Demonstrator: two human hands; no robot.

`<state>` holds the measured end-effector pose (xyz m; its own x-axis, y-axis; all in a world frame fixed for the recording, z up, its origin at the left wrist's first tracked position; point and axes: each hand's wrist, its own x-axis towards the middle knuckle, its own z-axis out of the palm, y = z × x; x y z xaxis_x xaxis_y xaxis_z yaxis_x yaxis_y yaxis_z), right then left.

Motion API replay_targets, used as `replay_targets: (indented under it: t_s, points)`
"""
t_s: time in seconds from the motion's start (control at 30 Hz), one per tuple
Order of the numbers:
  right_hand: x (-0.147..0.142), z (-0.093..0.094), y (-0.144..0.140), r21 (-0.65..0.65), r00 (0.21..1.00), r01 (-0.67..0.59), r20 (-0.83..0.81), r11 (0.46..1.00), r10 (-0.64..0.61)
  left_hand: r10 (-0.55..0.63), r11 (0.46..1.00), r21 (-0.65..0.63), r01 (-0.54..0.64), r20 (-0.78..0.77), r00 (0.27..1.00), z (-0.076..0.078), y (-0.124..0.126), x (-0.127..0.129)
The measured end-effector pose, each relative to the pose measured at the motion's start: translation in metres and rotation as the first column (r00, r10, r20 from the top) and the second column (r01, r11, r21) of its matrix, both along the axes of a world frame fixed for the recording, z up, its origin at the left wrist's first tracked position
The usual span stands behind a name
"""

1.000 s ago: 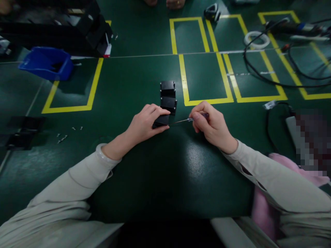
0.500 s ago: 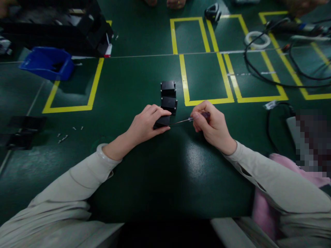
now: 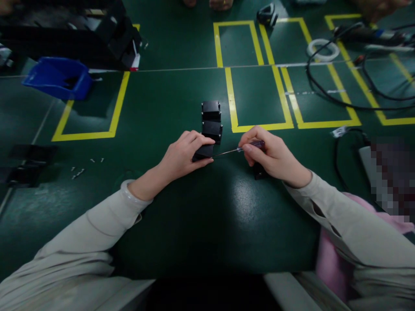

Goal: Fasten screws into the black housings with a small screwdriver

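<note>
Pinching a small black block between thumb and fingers, the left hand keeps a closed grip on it, on the green desk in front of the person. The right hand has its grip wrapped around the handle of a screwdriver, whose thin shaft points left, with its tip at the block's near right corner, beside the left thumb; the contact is too small to make out. Partly hidden below the right hand is a dark piece, and I cannot tell whether the two touch.

Just beyond the held block, a middle block and a far block continue the row away from the person. Left of the left hand, a few loose screws lie scattered, with blurred dark parts farther left. A blue bin stands at the yellow tape, near black crates. Toward the far right, a white ring lies by a black cable. Another person's hands show partly at the top edge
</note>
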<state>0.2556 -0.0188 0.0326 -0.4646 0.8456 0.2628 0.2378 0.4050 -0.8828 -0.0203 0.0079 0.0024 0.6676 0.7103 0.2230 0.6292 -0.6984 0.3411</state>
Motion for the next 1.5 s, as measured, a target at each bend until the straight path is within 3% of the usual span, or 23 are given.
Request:
replay_targets:
  t_s: [0.13,0.43,0.83,1.17,1.33,1.5]
  points:
    - [0.0,-0.006,0.001,-0.049,0.998,0.045,-0.049,0.998,-0.047,-0.002,1.0,0.005,0.002,-0.003,1.0,0.0,0.001,0.0]
    - [-0.008,-0.01,-0.001,-0.031,0.983,0.161,-0.087,0.986,-0.163,0.01,1.0,-0.002,-0.01,-0.004,1.0,0.001,-0.001,0.001]
    - [-0.01,-0.011,-0.006,0.023,0.986,0.129,-0.105,0.991,-0.126,0.005,1.0,0.009,-0.005,0.0,1.0,0.001,0.0,0.0]
    - [-0.012,-0.012,-0.007,-0.009,0.986,0.128,-0.104,0.992,-0.128,0.003,1.0,0.018,-0.003,-0.005,1.0,0.0,0.001,0.0]
    - [-0.014,-0.013,-0.009,-0.058,0.967,0.217,-0.124,0.974,-0.223,0.002,1.0,0.021,-0.002,-0.001,1.0,0.001,0.0,0.0]
    - [-0.015,-0.012,-0.008,0.009,0.963,0.256,-0.083,0.967,-0.255,0.001,1.0,0.016,-0.001,-0.009,1.0,0.001,-0.001,0.001]
